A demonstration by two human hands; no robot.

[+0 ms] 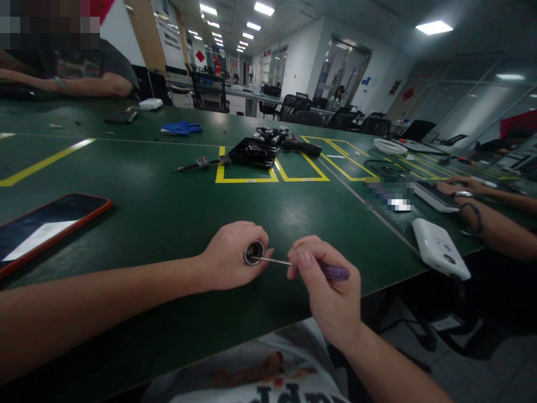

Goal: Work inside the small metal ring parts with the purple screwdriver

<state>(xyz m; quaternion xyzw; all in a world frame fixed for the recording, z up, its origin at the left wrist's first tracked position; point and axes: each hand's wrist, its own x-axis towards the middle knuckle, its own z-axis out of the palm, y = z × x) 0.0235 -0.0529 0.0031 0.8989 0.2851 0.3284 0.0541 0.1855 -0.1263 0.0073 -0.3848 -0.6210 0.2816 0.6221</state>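
Note:
My left hand (pixel 235 254) is wrapped round a small dark cylinder with a round metal rim (pixel 254 244); its open end faces right and most of its body is hidden in my fingers. In my right hand (pixel 329 280) is a screwdriver (pixel 335 272) with a purple translucent handle and a thin metal shaft. The shaft points left, and its tip reaches into the cylinder's open end. Both hands are just above the green table near its front edge.
A phone in an orange case (pixel 54 226) lies at the left. Further back are a blue glove (pixel 181 128), a black bag (pixel 254 152) with dark tools, and yellow tape outlines (pixel 247 181). A white device (pixel 441 249) sits at the right edge, beside another person's arms (pixel 495 218).

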